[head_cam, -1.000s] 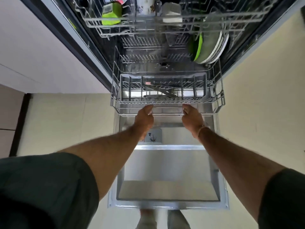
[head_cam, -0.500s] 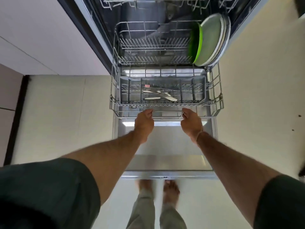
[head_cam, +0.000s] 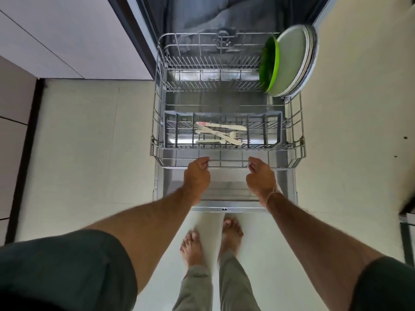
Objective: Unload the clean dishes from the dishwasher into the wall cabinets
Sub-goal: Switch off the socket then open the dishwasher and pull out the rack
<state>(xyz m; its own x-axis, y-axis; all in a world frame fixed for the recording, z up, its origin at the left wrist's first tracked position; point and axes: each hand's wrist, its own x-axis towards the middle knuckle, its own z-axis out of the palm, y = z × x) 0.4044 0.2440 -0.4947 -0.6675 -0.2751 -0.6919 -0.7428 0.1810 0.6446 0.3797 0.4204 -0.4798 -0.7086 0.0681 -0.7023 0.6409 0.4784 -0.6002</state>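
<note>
The dishwasher's lower wire rack point(head_cam: 296, 140) stands pulled out over the open door point(head_cam: 226, 191). My left hand point(head_cam: 197, 173) and my right hand point(head_cam: 260, 176) both grip the rack's front rail, fingers curled around the wire. At the rack's back right corner stand a green plate point(head_cam: 269, 63) and pale plates point(head_cam: 294, 61) on edge. A grey cutlery basket point(head_cam: 170, 129) near the front holds pale wooden cutlery point(head_cam: 221, 132) lying flat.
The dishwasher tub point(head_cam: 202, 14) opens at the top. Pale cabinet fronts point(head_cam: 67, 37) run along the left. Light floor tiles point(head_cam: 89, 142) lie on both sides. My bare feet point(head_cam: 211, 241) stand just in front of the door edge.
Both hands have drawn the lower rack outward over the door. The view has tilted down, so the upper rack has left the frame and my feet have come into sight.
</note>
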